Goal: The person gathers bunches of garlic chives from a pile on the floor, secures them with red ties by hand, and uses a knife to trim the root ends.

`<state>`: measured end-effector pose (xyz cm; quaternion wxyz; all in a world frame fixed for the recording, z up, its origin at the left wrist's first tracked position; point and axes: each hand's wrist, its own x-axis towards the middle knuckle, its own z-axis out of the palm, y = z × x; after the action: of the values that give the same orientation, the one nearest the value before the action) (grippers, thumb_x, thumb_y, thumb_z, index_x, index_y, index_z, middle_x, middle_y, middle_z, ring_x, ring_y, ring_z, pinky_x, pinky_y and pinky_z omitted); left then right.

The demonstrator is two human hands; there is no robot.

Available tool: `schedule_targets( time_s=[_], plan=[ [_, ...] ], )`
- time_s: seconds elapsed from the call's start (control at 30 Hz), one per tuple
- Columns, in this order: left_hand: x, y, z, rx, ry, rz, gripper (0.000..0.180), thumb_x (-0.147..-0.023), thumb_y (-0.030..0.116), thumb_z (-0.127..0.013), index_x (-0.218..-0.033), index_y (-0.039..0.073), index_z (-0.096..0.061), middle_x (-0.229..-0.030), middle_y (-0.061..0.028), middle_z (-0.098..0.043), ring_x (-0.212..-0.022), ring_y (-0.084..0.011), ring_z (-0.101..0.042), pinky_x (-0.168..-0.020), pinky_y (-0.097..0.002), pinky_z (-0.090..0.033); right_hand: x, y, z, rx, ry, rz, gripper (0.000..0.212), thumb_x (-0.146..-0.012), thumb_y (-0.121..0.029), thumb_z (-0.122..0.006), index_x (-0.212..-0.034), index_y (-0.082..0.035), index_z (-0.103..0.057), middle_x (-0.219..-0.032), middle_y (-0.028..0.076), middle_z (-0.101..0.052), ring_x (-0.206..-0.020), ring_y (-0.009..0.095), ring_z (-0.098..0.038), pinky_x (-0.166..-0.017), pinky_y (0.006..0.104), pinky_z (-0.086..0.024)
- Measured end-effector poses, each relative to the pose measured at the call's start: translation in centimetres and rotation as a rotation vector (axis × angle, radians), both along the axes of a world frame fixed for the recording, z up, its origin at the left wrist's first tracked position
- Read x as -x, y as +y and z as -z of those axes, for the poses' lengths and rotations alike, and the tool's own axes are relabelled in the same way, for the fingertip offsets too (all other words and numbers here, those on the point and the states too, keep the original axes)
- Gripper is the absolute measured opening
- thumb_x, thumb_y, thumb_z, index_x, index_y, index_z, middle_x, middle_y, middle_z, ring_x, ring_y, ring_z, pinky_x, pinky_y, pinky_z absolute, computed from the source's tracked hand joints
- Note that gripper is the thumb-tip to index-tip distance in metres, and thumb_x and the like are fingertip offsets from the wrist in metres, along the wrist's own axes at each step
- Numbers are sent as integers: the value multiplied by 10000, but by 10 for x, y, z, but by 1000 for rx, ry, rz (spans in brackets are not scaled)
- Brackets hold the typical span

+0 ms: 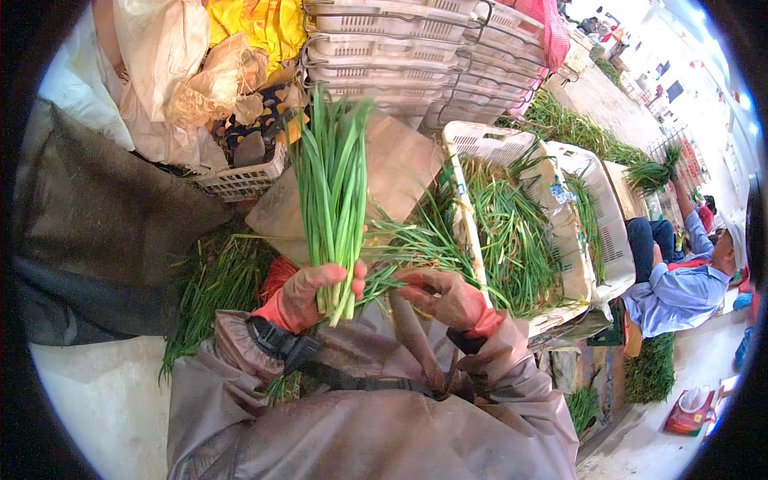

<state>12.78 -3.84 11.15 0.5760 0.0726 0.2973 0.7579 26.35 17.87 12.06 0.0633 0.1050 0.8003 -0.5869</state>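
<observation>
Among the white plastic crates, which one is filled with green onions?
The white crate just right of the right hand, tilted and full of loose green onions. The stacked crates behind hold none visible.

A bunch of green onions (332, 200) is standing upright, its long green blades fanning out toward the top and its pale stalk ends gathered at the bottom. The left hand (308, 294), in a soiled reddish glove, is gripping the bunch low around the stalks, fingers (340, 276) wrapping across the front.
</observation>
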Motion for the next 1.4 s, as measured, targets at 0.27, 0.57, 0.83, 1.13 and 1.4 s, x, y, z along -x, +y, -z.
schedule_targets(
  time_s=[0.27, 0.57, 0.83, 1.13, 1.4],
  plan=[
    [-1, 28, -12, 166, 31, -51, 416, -797, 202, -638, -1163, 41, -523, -870, -62, -614, -777, -160, -606, -661, -311, -528, 3, -13, -41, 63, 22, 76, 289, -881, -183, -613, -1125, -28, -595, -985, 32, -621, -784, 94, -553, -671, 218, -453],
    [0, 70, 27, 30, 664, 201, 468, -686, 121, -727, -1095, 39, -515, -939, -89, -626, -842, -165, -604, -708, -308, -487, -14, -24, -32, -776, 623, -406, 356, -773, -184, -680, -1106, -83, -603, -1002, 90, -643, -936, 282, -627, -749, 325, -519],
    [-23, 58, 26, 209, 391, 1020, 594, -696, 140, -761, -1202, 28, -471, -1052, -74, -592, -912, -166, -577, -730, -307, -490, -4, 14, -18, -1278, 428, -550, 603, -776, -262, -530, -1360, -266, -379, -1286, 24, -492, -1233, 222, -428, -1054, 471, -254],
    [28, 50, -11, -21, 403, 402, 726, -739, 226, -735, -1323, 52, -340, -1131, -94, -558, -978, -182, -565, -804, -327, -480, 64, 56, -44, -1403, 389, -629, 586, -732, -70, -539, -1303, -107, -415, -736, 113, -562, -676, 275, -580, -494, 403, -464],
    [49, -60, 56, 383, 360, -483, 482, -920, 267, -530, -1321, 36, -393, -1103, -88, -580, -1022, -213, -563, -864, -351, -469, 227, 91, -82, -1535, 523, -297, 452, -798, -105, -485, -1248, -78, -446, -918, 110, -617, -861, 259, -607, -956, 407, -379]
  ],
)
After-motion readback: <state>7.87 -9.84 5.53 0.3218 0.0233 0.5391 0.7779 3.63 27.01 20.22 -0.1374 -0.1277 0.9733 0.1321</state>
